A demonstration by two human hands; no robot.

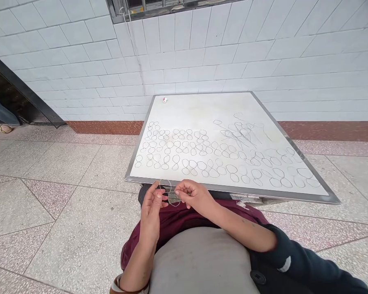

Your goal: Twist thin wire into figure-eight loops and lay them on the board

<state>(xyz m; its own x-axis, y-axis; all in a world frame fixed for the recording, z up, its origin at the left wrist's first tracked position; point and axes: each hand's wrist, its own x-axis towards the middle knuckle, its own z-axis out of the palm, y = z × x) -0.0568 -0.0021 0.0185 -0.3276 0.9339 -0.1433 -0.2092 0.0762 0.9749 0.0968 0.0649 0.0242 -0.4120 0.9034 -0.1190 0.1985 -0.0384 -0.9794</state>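
Observation:
Between my two hands hangs a thin, pale wire-like loop (171, 188), bent roughly into a figure eight just off the near edge of a white board (199, 108). My left hand (153, 200) has its thumb and fingers closed around the loop's left side. With thumb and index finger, my right hand (191, 194) pinches the right side. Rows of thin dark figure-eight loops (175, 162) cover the board's near half. A tangle of straighter and curved strands (241, 132) lies towards its right rear. Whether the loops are wire or thread, I cannot tell.
The board has a grey metal frame (233, 190). On its far left corner sits a small red and white object (164, 100). Behind stands a white tiled wall (187, 65) with a barred window (159, 8) and a hanging cord (136, 49). A doorway opens at far left.

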